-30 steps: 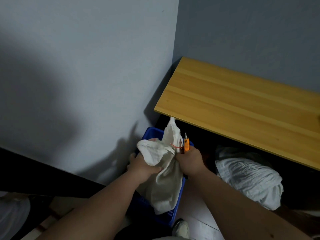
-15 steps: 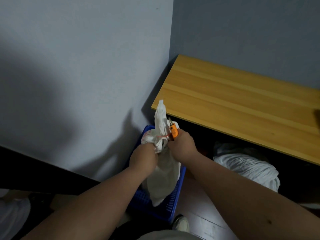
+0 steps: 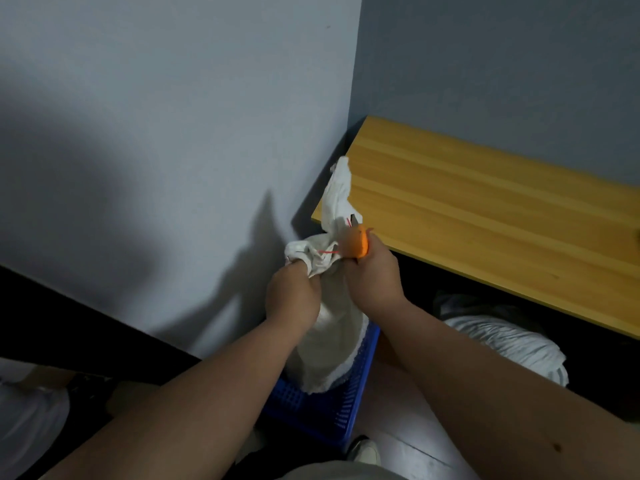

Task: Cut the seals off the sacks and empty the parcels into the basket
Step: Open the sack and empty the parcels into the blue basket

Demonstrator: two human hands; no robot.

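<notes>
Above the basket [image 3: 349, 400], sack [image 3: 329, 327] and cutter [image 3: 356, 245]

A white cloth sack [image 3: 329, 327] hangs upright, its neck bunched in the left hand [image 3: 294, 299] and tied with a thin red seal [image 3: 328, 252]. Its loose top rises above the right hand [image 3: 375, 277], which grips an orange cutter [image 3: 356, 244] beside the seal. The sack's bottom sits in a blue basket [image 3: 349, 400] below both hands.

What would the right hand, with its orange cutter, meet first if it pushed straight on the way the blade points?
Likely the sack's gathered neck, just ahead of the right hand and its cutter; beyond it, the wooden bench. Depth is unclear.
</notes>
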